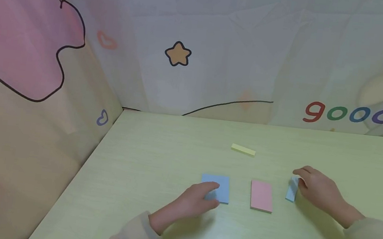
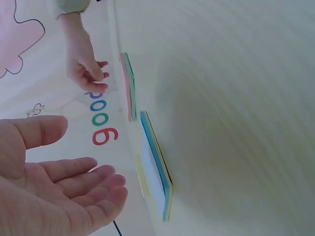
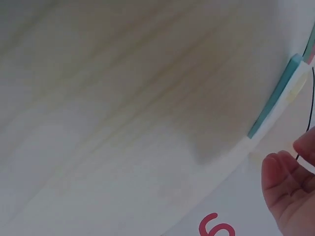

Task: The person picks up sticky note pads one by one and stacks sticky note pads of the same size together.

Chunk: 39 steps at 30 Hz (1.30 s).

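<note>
My left hand (image 1: 192,201) is over the near left edge of a blue square sticky note pad (image 1: 224,193), its thumb and fingers spread apart. The left wrist view shows that palm bare, and a yellow layer lies under the blue one. Beside the blue pad lies a pink rectangular pad (image 1: 261,196), with a green layer below it in the left wrist view. My right hand (image 1: 319,189) is at the far end of a narrow light-blue strip (image 1: 291,192), partly covering it. Its fingers bend loosely; in the right wrist view they stand apart from the strip (image 3: 275,98).
Farther back on the pale wood-grain table (image 1: 160,143) lies a thin yellow strip (image 1: 243,149). A printed cloth (image 1: 219,67) with a star and the word "good" hangs behind the table, and more printed cloth runs along the left side.
</note>
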### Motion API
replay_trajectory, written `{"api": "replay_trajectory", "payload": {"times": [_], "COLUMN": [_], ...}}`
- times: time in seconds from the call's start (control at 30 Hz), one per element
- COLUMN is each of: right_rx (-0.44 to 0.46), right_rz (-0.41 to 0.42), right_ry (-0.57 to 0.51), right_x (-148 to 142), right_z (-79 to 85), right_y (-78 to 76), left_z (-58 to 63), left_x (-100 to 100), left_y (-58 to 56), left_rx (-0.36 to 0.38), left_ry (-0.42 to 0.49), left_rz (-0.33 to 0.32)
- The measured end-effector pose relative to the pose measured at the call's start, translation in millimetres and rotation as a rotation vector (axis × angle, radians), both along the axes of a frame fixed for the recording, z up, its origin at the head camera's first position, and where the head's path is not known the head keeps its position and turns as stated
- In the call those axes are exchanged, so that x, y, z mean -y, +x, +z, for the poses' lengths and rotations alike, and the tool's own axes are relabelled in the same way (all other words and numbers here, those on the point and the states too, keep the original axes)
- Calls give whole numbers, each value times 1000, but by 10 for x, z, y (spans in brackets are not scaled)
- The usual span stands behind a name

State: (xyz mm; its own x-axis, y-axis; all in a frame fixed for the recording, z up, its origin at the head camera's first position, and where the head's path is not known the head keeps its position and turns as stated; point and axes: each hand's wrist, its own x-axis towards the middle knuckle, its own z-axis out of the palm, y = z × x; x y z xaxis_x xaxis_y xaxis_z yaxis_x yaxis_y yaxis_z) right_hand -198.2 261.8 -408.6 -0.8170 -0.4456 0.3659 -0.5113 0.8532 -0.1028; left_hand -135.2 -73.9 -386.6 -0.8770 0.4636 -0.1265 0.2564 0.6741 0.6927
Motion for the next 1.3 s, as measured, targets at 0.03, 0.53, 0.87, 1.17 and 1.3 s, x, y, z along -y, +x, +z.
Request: {"api": "replay_trajectory", "payload": {"times": [0.03, 0.53, 0.87, 1.17, 1.3], "right_rx": [22, 247, 389, 495, 549], "right_rz": [-19, -144, -210, -253, -254], "right_ry": [-18, -119, -158, -153, -189], "right_x": [9, 151, 163, 64, 54], "right_z": [13, 109, 139, 146, 161], "right_y": [3, 85, 106, 68, 90], "left_z": [1, 6, -80, -59, -41], "left_x": [-26, -372, -540, -697, -779], "left_y": [-2, 22, 7, 26, 36], "left_rx": [17, 289, 368, 416, 446], "left_ry": [37, 521, 576, 625, 649], "left_rz": [9, 141, 155, 159, 166]}}
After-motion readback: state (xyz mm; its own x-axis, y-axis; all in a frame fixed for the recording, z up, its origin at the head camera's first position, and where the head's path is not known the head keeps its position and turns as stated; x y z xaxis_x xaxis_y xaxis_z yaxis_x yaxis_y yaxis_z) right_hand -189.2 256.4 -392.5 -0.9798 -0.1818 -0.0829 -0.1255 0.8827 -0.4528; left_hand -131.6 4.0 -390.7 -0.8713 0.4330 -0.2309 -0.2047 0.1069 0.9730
